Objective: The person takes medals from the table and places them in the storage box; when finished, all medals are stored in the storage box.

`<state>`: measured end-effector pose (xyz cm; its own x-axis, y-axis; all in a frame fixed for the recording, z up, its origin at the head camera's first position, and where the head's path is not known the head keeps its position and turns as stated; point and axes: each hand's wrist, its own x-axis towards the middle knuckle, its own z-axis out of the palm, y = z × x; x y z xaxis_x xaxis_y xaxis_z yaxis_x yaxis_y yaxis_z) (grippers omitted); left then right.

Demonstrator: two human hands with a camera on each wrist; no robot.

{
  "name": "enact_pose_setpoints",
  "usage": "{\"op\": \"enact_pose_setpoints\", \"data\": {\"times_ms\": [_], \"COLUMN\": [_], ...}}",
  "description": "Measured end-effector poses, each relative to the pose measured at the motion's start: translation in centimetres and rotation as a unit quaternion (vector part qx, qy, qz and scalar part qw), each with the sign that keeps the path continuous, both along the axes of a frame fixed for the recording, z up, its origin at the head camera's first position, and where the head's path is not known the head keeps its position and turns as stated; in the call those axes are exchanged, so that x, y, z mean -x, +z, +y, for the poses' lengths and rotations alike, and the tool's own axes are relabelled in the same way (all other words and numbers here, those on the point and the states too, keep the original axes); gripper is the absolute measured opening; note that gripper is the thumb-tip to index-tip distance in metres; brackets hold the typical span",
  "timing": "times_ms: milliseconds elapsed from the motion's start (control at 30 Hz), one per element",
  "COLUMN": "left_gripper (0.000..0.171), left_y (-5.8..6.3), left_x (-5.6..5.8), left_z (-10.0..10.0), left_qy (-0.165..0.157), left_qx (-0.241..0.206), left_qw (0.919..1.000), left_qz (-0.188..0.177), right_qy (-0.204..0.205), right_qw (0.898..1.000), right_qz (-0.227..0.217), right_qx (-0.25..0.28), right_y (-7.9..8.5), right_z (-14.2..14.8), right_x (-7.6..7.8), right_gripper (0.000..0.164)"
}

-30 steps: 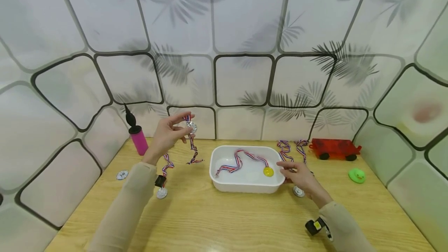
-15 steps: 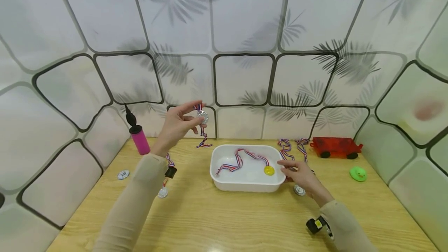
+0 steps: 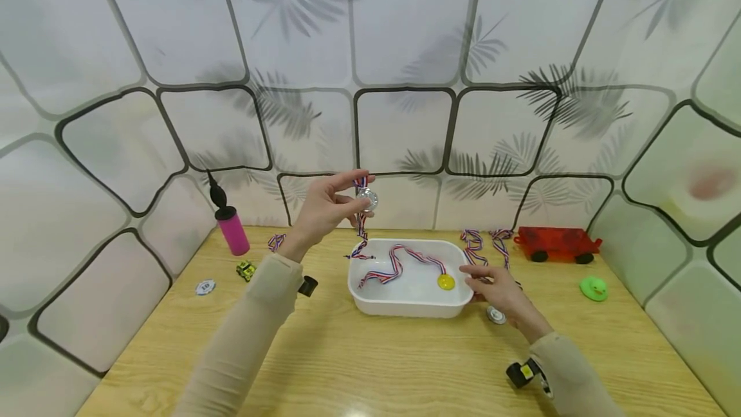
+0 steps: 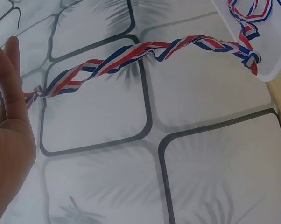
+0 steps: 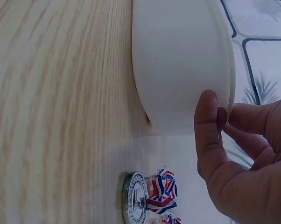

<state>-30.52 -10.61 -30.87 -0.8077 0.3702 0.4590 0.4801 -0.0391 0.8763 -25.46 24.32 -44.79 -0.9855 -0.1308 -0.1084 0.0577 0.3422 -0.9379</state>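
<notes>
My left hand (image 3: 327, 208) pinches a silver medal (image 3: 368, 199) between thumb and fingers, raised above the back left of a white plastic tub (image 3: 411, 309). The medal's twisted red, white and blue ribbon (image 4: 112, 60) hangs down, its knotted end overlapping the tub in the left wrist view. At the tub's right end, my right hand (image 3: 500, 295) grips the rim, thumb and fingers on either side of the wall. Inside lies a gold medal (image 3: 446, 282) with its ribbon spread to the left. Another silver medal (image 5: 136, 198) rests on the table beneath my right hand.
Left side: a pink hand pump (image 3: 233, 231), a poker chip (image 3: 205, 286), a yellow-green toy car (image 3: 246, 269) and a bunched ribbon (image 3: 276, 242) partly behind my arm. Right side: ribbons (image 3: 473, 246), a red wheeled toy (image 3: 556, 244) and a green duck (image 3: 594, 288). A patterned curtain backs the table.
My left hand has carried the silver medal rightward until its ribbon overlaps the tub. The toy car has come into view, and my sleeve now covers the left table medal. My right hand stays put.
</notes>
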Motion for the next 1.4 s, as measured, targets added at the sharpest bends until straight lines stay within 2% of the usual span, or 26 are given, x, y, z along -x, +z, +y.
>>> {"op": "enact_pose_setpoints", "data": {"times_ms": [300, 433, 700, 933, 1067, 1233, 1400], "left_gripper": [0.053, 0.052, 0.055, 0.054, 0.051, 0.043, 0.034], "left_y": [-3.2, -4.4, -6.5, -8.7, -9.3, -9.5, -9.7], "left_x": [1.3, 1.3, 1.3, 1.4, 1.6, 1.7, 1.6], "left_z": [0.9, 1.0, 1.9, 3.0, 3.8, 5.2, 6.7], "left_qy": [0.012, 0.016, 0.001, -0.011, -0.014, -0.006, 0.003], "left_qx": [0.050, 0.069, 0.099, 0.138, 0.144, 0.147, 0.130], "left_qw": [0.9980, 0.9966, 0.9936, 0.9860, 0.9844, 0.9837, 0.9824], "left_qz": [-0.036, -0.043, -0.055, -0.093, -0.101, -0.104, -0.134], "right_qy": [-0.004, -0.007, -0.008, -0.003, -0.002, 0.004, 0.007], "right_qw": [1.000, 1.000, 1.000, 1.000, 1.000, 1.000, 1.000], "right_qz": [0.000, -0.002, -0.004, -0.009, -0.006, 0.000, 0.003], "right_qx": [-0.001, -0.002, -0.001, 0.000, 0.000, 0.001, 0.003], "right_y": [0.0, 0.1, 0.3, 0.1, 0.2, 0.3, 0.1], "right_z": [-0.2, -0.3, -0.2, -0.2, -0.2, -0.2, -0.1], "right_x": [-0.1, -0.1, -0.2, -0.2, -0.3, -0.4, -0.3], "right_gripper": [0.038, 0.038, 0.038, 0.039, 0.039, 0.039, 0.039]}}
